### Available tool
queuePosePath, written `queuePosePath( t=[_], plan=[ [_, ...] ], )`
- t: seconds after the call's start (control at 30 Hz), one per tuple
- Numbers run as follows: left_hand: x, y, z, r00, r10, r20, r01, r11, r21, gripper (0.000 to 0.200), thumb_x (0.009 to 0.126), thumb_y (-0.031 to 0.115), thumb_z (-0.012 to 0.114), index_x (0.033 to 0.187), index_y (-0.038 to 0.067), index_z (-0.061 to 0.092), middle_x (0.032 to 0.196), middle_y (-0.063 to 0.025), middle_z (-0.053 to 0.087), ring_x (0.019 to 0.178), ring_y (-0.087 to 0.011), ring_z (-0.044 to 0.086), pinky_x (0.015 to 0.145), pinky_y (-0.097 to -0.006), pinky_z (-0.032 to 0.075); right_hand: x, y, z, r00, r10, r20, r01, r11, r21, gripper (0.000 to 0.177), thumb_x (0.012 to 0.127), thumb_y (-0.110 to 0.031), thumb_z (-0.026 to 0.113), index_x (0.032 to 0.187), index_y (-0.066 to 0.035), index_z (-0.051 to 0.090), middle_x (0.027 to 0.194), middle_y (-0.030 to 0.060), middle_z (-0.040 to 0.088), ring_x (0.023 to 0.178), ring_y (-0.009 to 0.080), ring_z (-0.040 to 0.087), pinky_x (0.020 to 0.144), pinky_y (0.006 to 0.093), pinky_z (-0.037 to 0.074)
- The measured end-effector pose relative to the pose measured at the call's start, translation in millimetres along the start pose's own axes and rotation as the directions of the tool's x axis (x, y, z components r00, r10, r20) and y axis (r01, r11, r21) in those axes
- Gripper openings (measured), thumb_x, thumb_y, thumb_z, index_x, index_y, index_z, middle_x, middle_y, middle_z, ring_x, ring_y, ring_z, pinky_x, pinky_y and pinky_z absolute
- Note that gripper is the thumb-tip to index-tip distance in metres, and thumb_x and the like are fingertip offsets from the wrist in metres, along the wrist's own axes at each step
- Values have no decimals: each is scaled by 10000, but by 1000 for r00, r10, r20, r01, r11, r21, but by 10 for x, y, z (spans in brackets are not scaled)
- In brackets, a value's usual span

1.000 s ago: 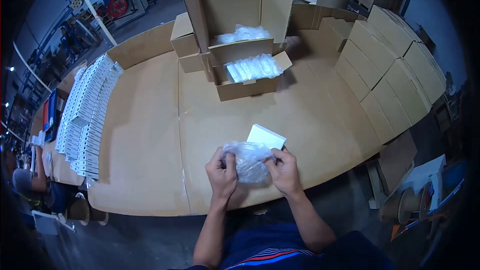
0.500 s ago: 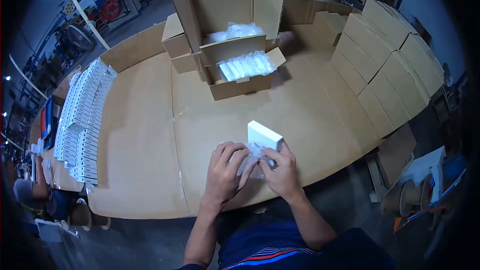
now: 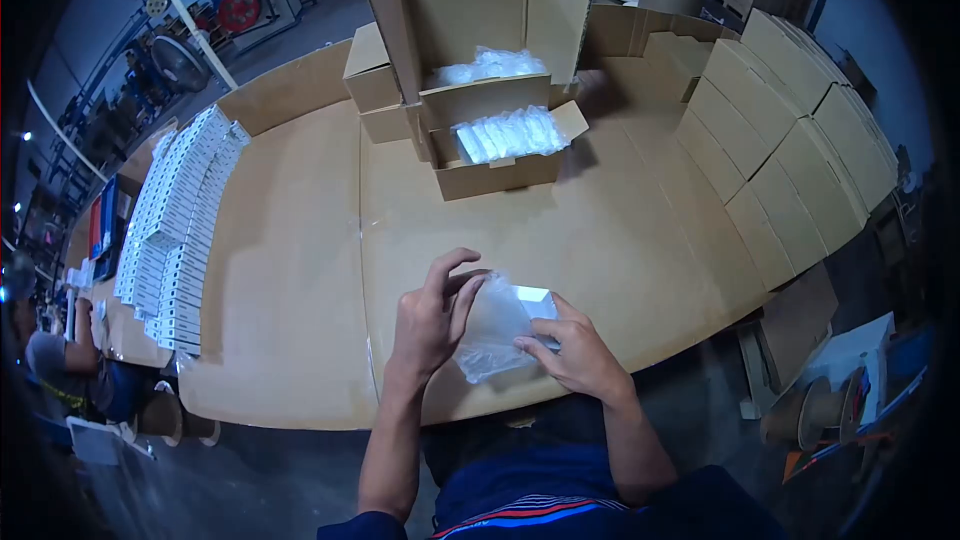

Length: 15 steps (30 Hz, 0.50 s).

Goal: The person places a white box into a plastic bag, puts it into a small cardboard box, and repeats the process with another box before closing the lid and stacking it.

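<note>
A small white box (image 3: 538, 301) is partly covered by a clear plastic bag (image 3: 492, 325) above the near part of the table. My right hand (image 3: 582, 352) grips the box and the bag's right side between thumb and fingers. At the bag's upper left edge, my left hand (image 3: 430, 320) has its thumb and some fingers closed on the film, while its index finger arches above. How far the box sits inside the bag is partly hidden. Further back, an open carton (image 3: 497, 180) holds several plastic-wrapped white packs (image 3: 510, 135).
Stacked white boxes (image 3: 180, 230) line the table's left side. Brown cartons (image 3: 790, 140) are piled at the right. Behind the open carton stands a taller one (image 3: 460, 0) with more wrapped packs. Another person (image 3: 75, 355) is at the far left. Cardboard covers the table (image 3: 290, 270).
The box has tipped lower, and the plastic bag has spread out to its left. My left hand has moved slightly left, away from my right hand. The view has shifted a little.
</note>
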<state>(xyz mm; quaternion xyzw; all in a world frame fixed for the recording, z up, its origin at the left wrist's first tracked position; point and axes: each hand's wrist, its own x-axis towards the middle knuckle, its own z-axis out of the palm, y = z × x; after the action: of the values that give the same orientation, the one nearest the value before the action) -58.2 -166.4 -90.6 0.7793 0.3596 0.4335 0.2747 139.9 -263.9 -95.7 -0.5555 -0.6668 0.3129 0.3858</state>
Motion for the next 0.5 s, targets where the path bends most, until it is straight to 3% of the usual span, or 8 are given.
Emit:
queuePosePath(
  t=[0.03, 0.13, 0.17, 0.2, 0.3, 0.4, 0.47, 0.5],
  plan=[
    [15, -46, -22, 999, 15, -39, -13, 998, 58, 303, 965, 74, 695, 1243, 61, 575, 889, -120, 788, 717, -243, 769, 601, -313, 566, -2, 26, 7, 1000, -23, -3, 23, 1000, 11, 191, 902, -138, 768, 981, 35, 745, 1101, 238, 632, 966, 382, 659, 858, 427, 524],
    [57, -89, -105, 985, -87, -150, 79, 995, -62, 284, 963, 10, 686, 1218, 28, 564, 878, -140, 776, 809, -168, 767, 640, -247, 578, -18, 100, 16, 999, -29, 20, 28, 999, 37, 205, 909, -159, 765, 956, 38, 736, 1108, 246, 624, 967, 396, 650, 863, 435, 516],
    [57, -147, -66, 953, -108, -284, 55, 981, -187, 240, 956, 5, 694, 1167, 21, 582, 838, -99, 743, 767, -143, 740, 585, -234, 547, -24, 123, 20, 999, -21, 35, 19, 999, 45, 222, 919, -177, 759, 948, 41, 729, 1121, 252, 616, 968, 410, 646, 863, 444, 513],
    [70, -92, -65, 895, -254, -367, 115, 926, -360, 199, 975, 26, 688, 1137, 22, 571, 821, -60, 691, 645, -117, 665, 536, -228, 505, -21, 142, 25, 1000, -14, 27, 12, 998, 66, 222, 916, -175, 761, 935, 43, 723, 1114, 251, 616, 960, 404, 644, 855, 437, 512],
    [41, -271, -78, 796, -372, -478, 3, 792, -610, 267, 1051, 208, 627, 1199, 12, 521, 982, -95, 624, 729, -111, 613, 662, -252, 518, -35, 238, 41, 1000, -25, -11, 26, 997, 72, 226, 911, -166, 765, 885, 50, 702, 1079, 236, 614, 927, 365, 636, 822, 407, 509],
    [-234, -140, 85, 809, -540, -232, 110, 527, -843, 322, 1062, 231, 604, 1276, 13, 501, 1074, -104, 615, 827, -107, 615, 718, -246, 505, -30, 233, 82, 995, 40, -95, -30, 993, 112, 220, 913, -161, 764, 870, 45, 699, 1048, 214, 617, 901, 338, 636, 802, 399, 506],
    [-487, -141, 220, 908, -404, -115, 261, 757, -600, 312, 1008, 85, 667, 1265, -12, 520, 1034, -54, 608, 844, -95, 616, 755, -240, 513, -18, 260, 110, 990, 58, -130, -43, 992, 117, 212, 914, -157, 763, 870, 41, 701, 1029, 207, 619, 884, 330, 633, 788, 402, 505],
    [-538, -94, 263, 900, -433, -50, 321, 737, -595, 298, 1005, 84, 672, 1252, -15, 538, 1020, -42, 616, 858, -92, 615, 765, -242, 513, -22, 274, 141, 987, 70, -143, -52, 991, 122, 209, 915, -155, 763, 870, 39, 702, 1020, 203, 620, 875, 327, 632, 780, 403, 504]
  ],
)
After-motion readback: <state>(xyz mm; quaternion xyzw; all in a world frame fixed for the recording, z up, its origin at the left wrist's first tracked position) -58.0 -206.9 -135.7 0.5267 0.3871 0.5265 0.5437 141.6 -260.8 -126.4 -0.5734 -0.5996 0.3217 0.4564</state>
